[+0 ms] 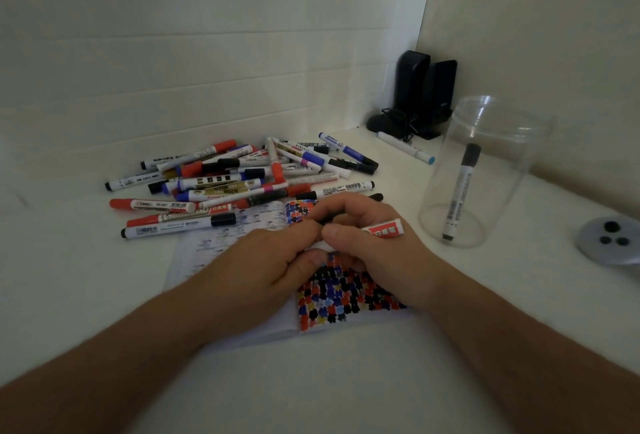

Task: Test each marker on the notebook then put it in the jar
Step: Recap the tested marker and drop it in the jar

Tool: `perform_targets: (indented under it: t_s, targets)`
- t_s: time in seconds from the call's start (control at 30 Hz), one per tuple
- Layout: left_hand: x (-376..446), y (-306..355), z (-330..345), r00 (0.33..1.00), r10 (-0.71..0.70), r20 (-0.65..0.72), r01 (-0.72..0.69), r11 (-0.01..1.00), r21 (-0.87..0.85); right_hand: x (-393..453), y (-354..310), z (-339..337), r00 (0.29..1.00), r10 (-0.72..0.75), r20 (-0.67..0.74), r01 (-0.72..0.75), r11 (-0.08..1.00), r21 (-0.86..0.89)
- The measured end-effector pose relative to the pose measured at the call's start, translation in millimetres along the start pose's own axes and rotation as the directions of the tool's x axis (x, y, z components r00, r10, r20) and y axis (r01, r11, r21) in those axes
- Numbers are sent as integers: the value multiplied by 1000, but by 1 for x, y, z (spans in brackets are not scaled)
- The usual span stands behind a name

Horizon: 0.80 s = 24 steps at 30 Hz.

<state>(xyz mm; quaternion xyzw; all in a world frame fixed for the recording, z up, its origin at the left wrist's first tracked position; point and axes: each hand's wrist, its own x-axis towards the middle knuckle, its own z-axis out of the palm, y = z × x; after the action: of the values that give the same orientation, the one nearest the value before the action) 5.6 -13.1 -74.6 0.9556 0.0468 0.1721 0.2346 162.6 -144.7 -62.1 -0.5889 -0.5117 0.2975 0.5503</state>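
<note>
Open tabletop point(398, 191) between marker pile point(242, 181) and jar point(485, 170)

Both my hands meet on one marker above the notebook.

My left hand point(273, 257) and right hand point(360, 236) pinch a red-labelled marker point(382, 228) over the open notebook point(343, 295), its page crowded with red, blue and black blots. A heap of markers point(242, 177) lies behind on the white worktop point(86, 278). To my right the clear jar point(485, 170) stands upright, one black-capped marker point(460, 191) leaning inside. Two dark speakers point(426, 91) fill the corner.
</note>
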Motion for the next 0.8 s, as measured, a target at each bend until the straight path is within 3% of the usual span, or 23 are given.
perform_targets:
  t_s: [0.2, 0.33, 0.4, 0.5, 0.57, 0.63, 0.8]
  targets:
    - [-1, 4, -8, 998, -38, 47, 44, 988, -148, -6, -3, -2, 999, 31, 10, -31, 999, 16]
    - [-5, 2, -7, 985, -125, 121, 155, 949, -276, -12, -21, -25, 991, 117, -59, -93, 945, 315]
    - [-7, 1, -8, 979, -93, 179, 130, 970, -207, -19, -36, -41, 994, 103, -38, -80, 921, 381]
    - [-7, 1, -9, 969, 26, 248, -43, 997, 64, -35, -44, -47, 992, 95, 86, -110, 973, 201]
    - [-6, 2, -7, 958, 57, 281, -99, 986, 135, -47, -35, -35, 983, 149, 110, -150, 989, 3]
    - [-6, 2, -6, 955, 76, 287, -120, 983, 142, -55, -23, -22, 983, 181, 43, -175, 978, -109]
    - [-6, 1, -4, 963, 81, 256, -121, 982, 143, -54, -12, -11, 977, 155, -144, -168, 982, -84]
